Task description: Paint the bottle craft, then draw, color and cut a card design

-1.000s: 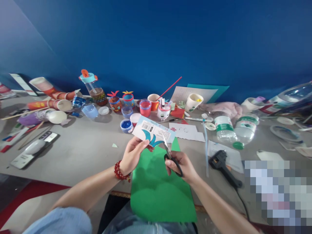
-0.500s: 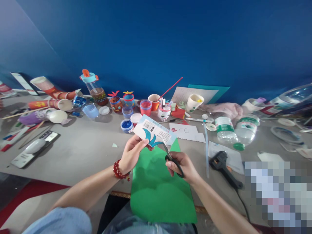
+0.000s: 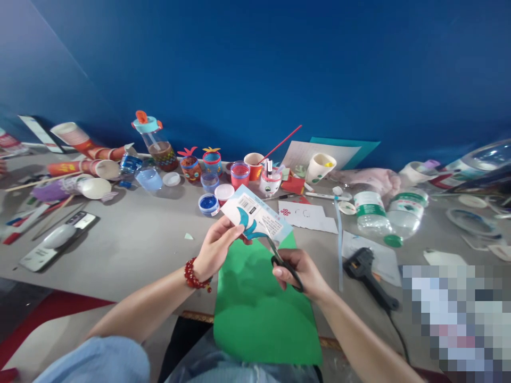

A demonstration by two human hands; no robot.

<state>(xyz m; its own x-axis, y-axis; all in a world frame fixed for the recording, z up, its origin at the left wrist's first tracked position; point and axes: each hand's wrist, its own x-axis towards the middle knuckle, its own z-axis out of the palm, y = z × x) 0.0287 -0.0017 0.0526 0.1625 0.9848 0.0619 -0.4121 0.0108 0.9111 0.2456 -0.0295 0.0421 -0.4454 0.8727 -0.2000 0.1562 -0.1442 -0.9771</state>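
Observation:
My left hand (image 3: 217, 247) pinches a white printed card (image 3: 255, 214) with a barcode and a blue leaf shape drawn on it, holding it up above the table. My right hand (image 3: 301, 271) grips black-handled scissors (image 3: 279, 255), whose blades reach into the card's lower edge beside the blue shape. A red bead bracelet (image 3: 194, 275) circles my left wrist. Under both hands lies a green paper sheet (image 3: 259, 308), hanging over the table's near edge.
Paint pots (image 3: 208, 204), decorated cups (image 3: 211, 161) and a drink bottle (image 3: 155, 142) line the back of the grey table (image 3: 131, 239). Two plastic water bottles (image 3: 375, 213) lie at right, a black glue gun (image 3: 365, 268) nearer. Paper cups (image 3: 93, 187) and a white mouse (image 3: 58, 236) sit left.
The card has tilted slightly and the scissors have worked a little further along the blue shape. Both hands stay in nearly the same place.

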